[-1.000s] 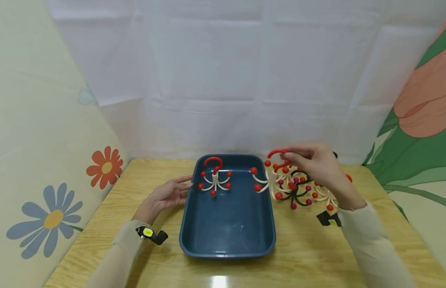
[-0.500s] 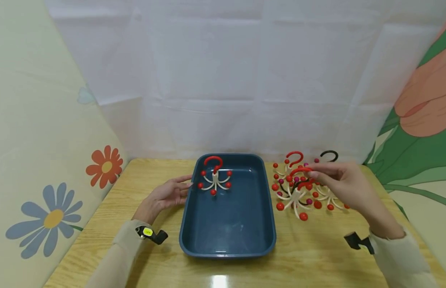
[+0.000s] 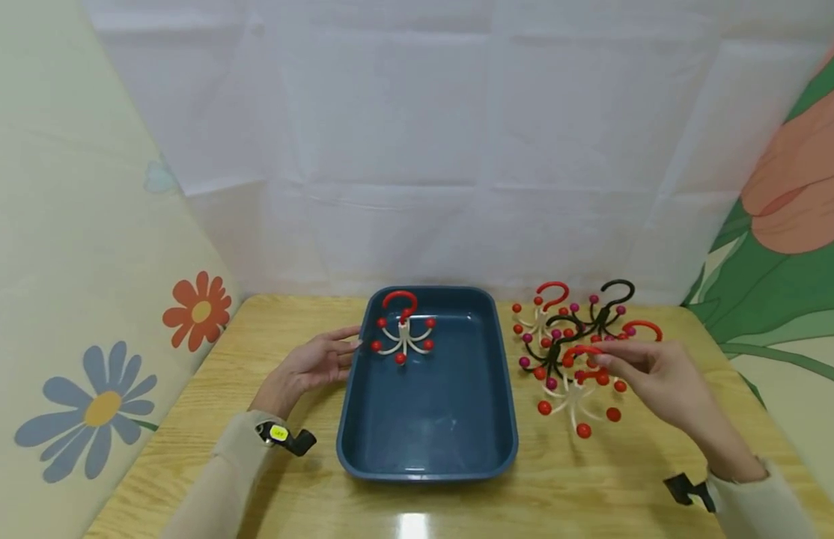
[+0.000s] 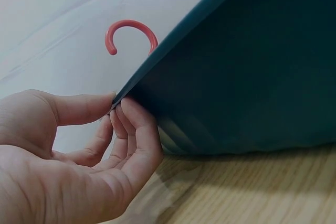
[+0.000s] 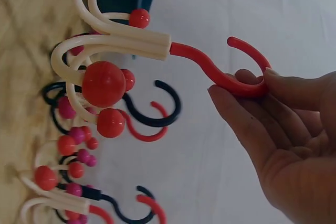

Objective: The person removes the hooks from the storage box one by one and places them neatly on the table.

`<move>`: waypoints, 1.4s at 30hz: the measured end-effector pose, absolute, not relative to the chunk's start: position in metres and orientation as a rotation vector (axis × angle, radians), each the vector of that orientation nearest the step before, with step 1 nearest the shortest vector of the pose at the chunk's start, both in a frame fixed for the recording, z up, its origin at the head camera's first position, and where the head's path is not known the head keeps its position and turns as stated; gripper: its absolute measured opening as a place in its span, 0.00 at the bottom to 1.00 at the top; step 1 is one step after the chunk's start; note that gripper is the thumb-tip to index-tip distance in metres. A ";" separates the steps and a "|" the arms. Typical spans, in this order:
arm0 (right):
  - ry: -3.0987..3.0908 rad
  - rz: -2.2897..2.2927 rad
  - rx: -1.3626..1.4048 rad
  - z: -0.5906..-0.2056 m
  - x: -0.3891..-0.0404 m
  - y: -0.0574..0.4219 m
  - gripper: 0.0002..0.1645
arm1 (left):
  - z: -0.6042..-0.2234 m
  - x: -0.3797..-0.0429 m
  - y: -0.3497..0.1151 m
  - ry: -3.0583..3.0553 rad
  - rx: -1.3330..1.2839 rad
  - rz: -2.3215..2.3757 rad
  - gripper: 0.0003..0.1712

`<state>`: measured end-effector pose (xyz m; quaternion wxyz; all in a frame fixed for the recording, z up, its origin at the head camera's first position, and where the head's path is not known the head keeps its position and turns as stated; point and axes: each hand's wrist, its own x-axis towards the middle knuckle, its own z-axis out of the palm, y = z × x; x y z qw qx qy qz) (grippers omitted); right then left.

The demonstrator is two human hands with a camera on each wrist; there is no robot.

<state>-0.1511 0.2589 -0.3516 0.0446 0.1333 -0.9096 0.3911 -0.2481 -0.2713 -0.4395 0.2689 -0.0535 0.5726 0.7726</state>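
My right hand (image 3: 662, 382) pinches the red hook of a hook hanger (image 3: 573, 394) between thumb and fingers. This hanger has curved cream arms tipped with red balls, which hang below the hook. In the right wrist view the hook (image 5: 212, 72) curls through the fingertips. On the left, my left hand (image 3: 321, 363) holds the left rim of a dark blue tray (image 3: 427, 419); in the left wrist view the thumb and fingers (image 4: 137, 119) meet at the rim. A similar cream and red hanger (image 3: 403, 337) stands inside the tray, toward its far left corner.
Right of the tray, on the wooden table (image 3: 525, 501), several more hangers stand close together. Among them are a black one with magenta balls (image 3: 554, 352), another black one (image 3: 603, 318) and a cream one (image 3: 541, 318) behind. A white cloth (image 3: 403, 150) hangs behind the table.
The right hand has moved from near the tray's right edge rightward and toward me with the hanger, which is now in front of the group. The left hand has stayed at the rim.
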 end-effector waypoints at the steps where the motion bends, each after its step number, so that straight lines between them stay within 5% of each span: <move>1: -2.779 1.190 0.390 -0.355 -0.151 0.260 0.19 | -0.440 -0.248 -0.271 1.547 -0.140 2.081 0.37; 15: -2.774 1.212 0.327 -0.389 -0.150 0.255 0.16 | -0.439 -0.248 -0.271 1.524 -0.150 2.091 0.36; 42: -2.871 1.261 0.467 -0.385 -0.153 0.264 0.16 | -0.440 -0.247 -0.270 1.545 -0.140 2.085 0.37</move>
